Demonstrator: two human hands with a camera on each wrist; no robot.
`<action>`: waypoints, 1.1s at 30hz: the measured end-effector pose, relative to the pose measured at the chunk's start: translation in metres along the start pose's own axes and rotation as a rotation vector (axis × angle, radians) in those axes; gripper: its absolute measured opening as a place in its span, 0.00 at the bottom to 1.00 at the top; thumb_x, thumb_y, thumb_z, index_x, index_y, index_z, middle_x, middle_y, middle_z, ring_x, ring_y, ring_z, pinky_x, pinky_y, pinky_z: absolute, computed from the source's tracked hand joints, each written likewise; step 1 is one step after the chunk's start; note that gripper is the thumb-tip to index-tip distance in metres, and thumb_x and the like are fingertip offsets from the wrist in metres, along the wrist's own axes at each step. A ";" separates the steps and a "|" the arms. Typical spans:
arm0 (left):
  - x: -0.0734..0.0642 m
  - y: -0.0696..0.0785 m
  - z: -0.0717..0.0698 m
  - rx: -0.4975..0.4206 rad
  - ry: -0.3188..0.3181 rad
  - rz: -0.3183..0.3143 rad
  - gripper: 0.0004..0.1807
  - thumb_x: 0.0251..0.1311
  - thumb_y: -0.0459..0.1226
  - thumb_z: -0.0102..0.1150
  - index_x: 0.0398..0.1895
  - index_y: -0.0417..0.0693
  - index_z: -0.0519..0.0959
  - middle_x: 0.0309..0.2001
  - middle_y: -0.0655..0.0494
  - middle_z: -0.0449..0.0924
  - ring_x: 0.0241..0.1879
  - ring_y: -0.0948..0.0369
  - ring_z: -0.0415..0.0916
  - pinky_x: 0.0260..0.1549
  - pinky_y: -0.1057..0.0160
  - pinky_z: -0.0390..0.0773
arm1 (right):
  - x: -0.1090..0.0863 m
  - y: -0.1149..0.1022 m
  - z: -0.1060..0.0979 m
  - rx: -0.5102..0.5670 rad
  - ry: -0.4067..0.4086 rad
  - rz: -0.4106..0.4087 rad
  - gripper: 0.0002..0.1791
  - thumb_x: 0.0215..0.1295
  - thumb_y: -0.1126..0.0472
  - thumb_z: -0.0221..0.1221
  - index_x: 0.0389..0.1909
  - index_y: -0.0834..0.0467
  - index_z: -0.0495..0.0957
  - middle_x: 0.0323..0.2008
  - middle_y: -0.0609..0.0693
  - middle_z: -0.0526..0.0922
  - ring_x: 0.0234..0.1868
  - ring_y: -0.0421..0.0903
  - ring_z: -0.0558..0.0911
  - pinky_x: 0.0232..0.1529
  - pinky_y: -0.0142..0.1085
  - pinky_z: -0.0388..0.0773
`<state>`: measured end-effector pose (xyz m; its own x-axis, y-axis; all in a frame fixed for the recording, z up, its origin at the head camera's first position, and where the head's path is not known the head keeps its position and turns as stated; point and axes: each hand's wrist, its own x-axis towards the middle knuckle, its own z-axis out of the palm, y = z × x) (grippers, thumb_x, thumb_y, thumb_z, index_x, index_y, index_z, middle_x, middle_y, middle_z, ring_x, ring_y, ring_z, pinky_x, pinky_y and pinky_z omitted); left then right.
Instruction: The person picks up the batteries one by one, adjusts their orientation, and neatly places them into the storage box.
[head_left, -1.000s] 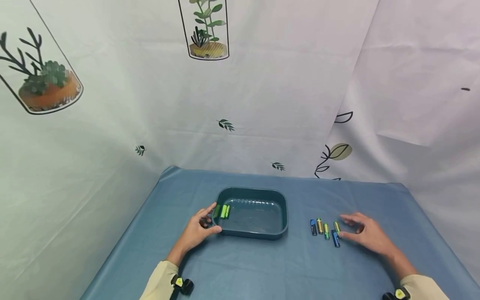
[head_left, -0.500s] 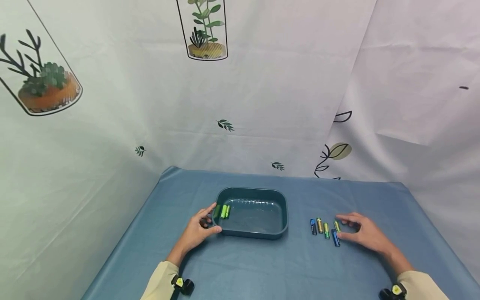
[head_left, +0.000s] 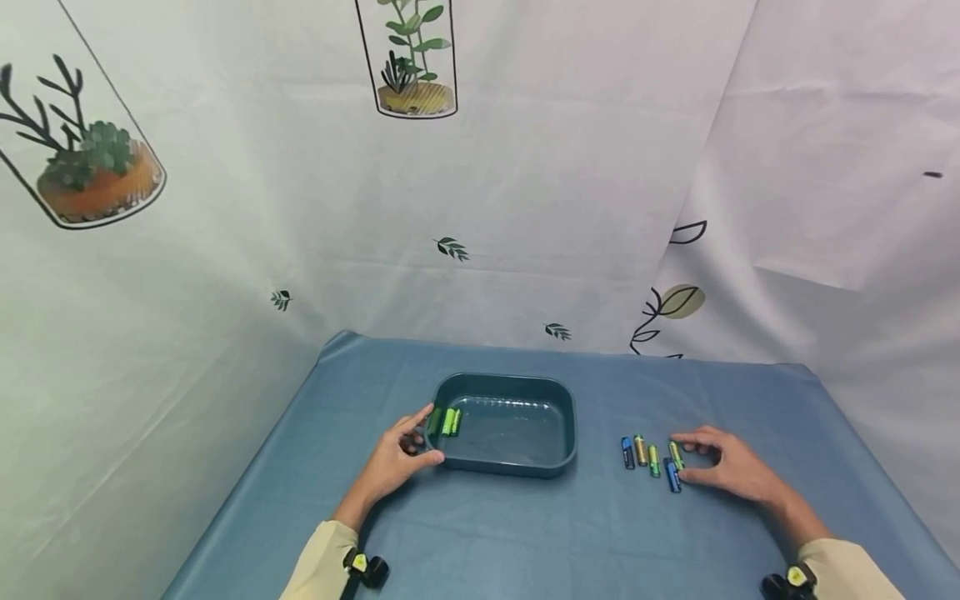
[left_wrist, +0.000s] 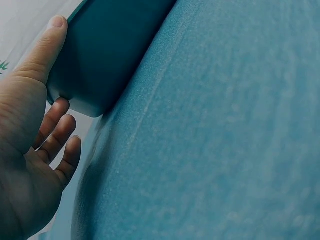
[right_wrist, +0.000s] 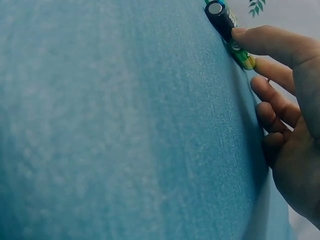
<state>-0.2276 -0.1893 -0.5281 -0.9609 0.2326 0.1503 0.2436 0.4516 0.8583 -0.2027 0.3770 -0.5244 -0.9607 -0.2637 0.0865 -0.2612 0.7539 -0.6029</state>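
In the head view, a dark teal tray stands on the table with several green batteries at its left end, including a bright green battery. My left hand holds its left front corner, the thumb along the front wall and the fingers at the left side. Several batteries lie to the right of the tray. My right hand has thumb and index finger at the two ends of a yellow-green battery, pinching it on the cloth. A blue battery lies beside it, close to the thumb.
Left of the right hand lie a dark blue battery, a gold battery and a green battery. A blue cloth covers the table. White printed curtains hang behind and at the sides.
My right hand has shifted slightly left, its index finger and thumb coming to the yellow-green battery. The left hand and the tray have stayed put.
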 end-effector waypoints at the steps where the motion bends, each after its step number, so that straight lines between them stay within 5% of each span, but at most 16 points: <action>1: 0.000 0.000 0.000 0.002 0.000 -0.001 0.45 0.56 0.43 0.77 0.77 0.59 0.67 0.60 0.49 0.74 0.43 0.56 0.73 0.44 0.60 0.75 | 0.000 0.000 0.000 0.000 -0.005 0.001 0.30 0.56 0.48 0.76 0.58 0.57 0.84 0.39 0.45 0.78 0.38 0.35 0.72 0.37 0.33 0.70; 33: 0.001 -0.002 0.002 0.000 0.015 0.035 0.44 0.56 0.41 0.77 0.77 0.54 0.67 0.59 0.47 0.74 0.42 0.59 0.73 0.42 0.61 0.75 | 0.002 0.004 -0.004 -0.015 0.038 0.019 0.29 0.53 0.48 0.78 0.53 0.58 0.86 0.39 0.45 0.79 0.38 0.34 0.74 0.38 0.33 0.73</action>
<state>-0.2292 -0.1884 -0.5305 -0.9536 0.2355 0.1875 0.2771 0.4438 0.8522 -0.2062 0.3813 -0.5235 -0.9683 -0.2263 0.1057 -0.2441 0.7674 -0.5928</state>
